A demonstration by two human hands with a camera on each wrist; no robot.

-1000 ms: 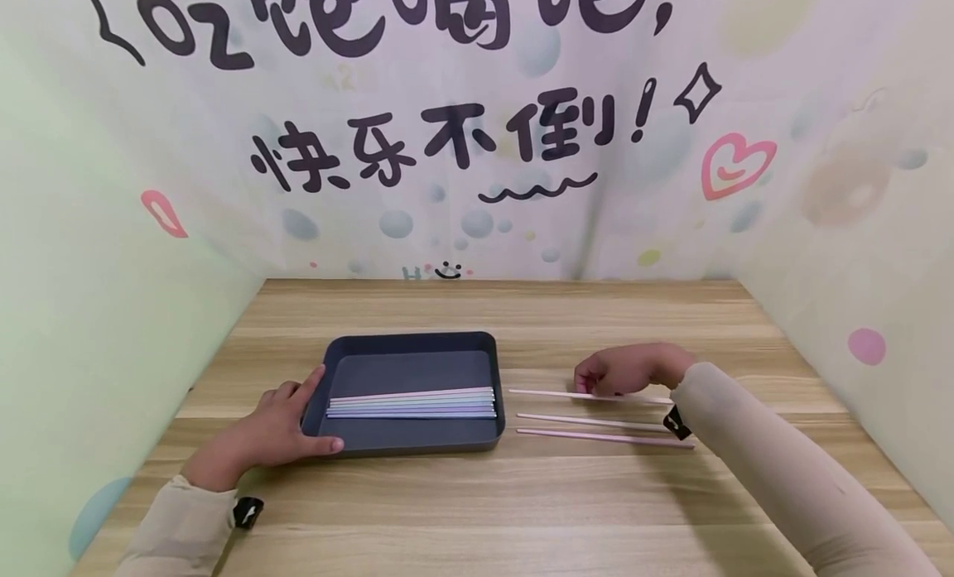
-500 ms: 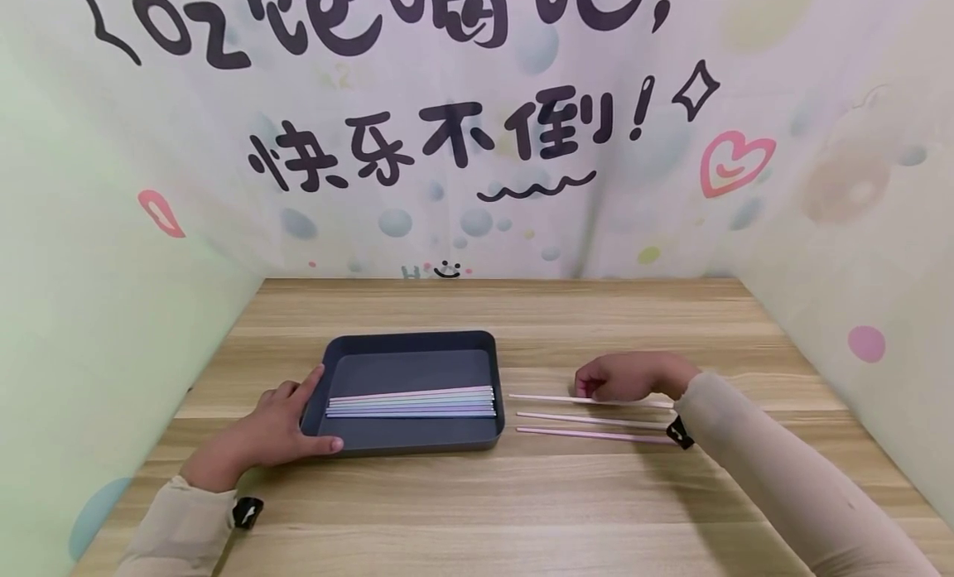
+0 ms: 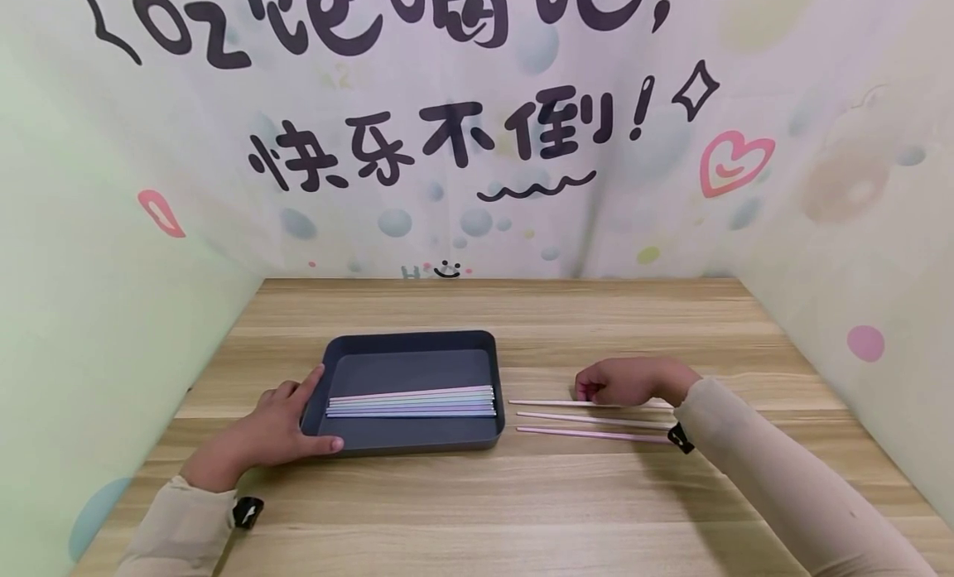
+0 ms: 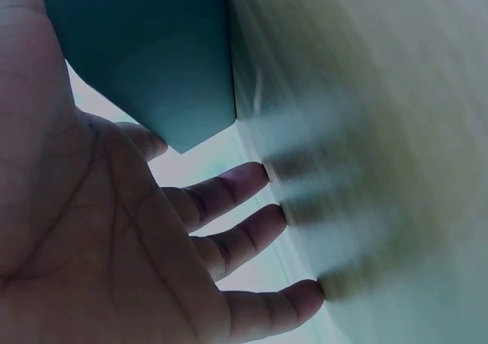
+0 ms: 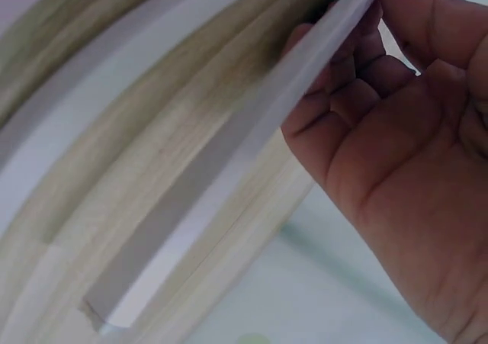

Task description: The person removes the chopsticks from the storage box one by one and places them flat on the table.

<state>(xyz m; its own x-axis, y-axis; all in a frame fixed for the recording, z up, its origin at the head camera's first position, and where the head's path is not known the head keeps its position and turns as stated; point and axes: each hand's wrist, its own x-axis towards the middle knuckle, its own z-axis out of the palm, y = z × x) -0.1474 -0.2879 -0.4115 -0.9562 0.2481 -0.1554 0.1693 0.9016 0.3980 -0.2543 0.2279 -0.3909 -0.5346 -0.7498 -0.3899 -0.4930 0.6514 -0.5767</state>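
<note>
A dark grey rectangular tray (image 3: pixel 417 446) stands on the table, with several pastel chopsticks (image 3: pixel 410 402) lying side by side in it. My left hand (image 3: pixel 272 428) rests at the tray's left end, index finger along the side and thumb over the front left corner. The left wrist view shows its other fingers (image 4: pixel 244 241) straight, tips on the table. To the tray's right, my right hand (image 3: pixel 629 380) pinches a pale chopstick (image 3: pixel 547 403) between thumb and fingers, low over the table. Nearer lie a whitish chopstick (image 3: pixel 574 419) and a pink chopstick (image 3: pixel 581 433), roughly parallel.
The wooden table (image 3: pixel 477 511) reaches back to a printed wall cloth (image 3: pixel 447 229). Pale side walls (image 3: pixel 97 312) border it left and right. Black wrist straps (image 3: pixel 248 512) show at both sleeves.
My right hand has moved slightly toward the front, bringing the pale chopstick closer to the other two. The left hand, the tray and its chopsticks stay put.
</note>
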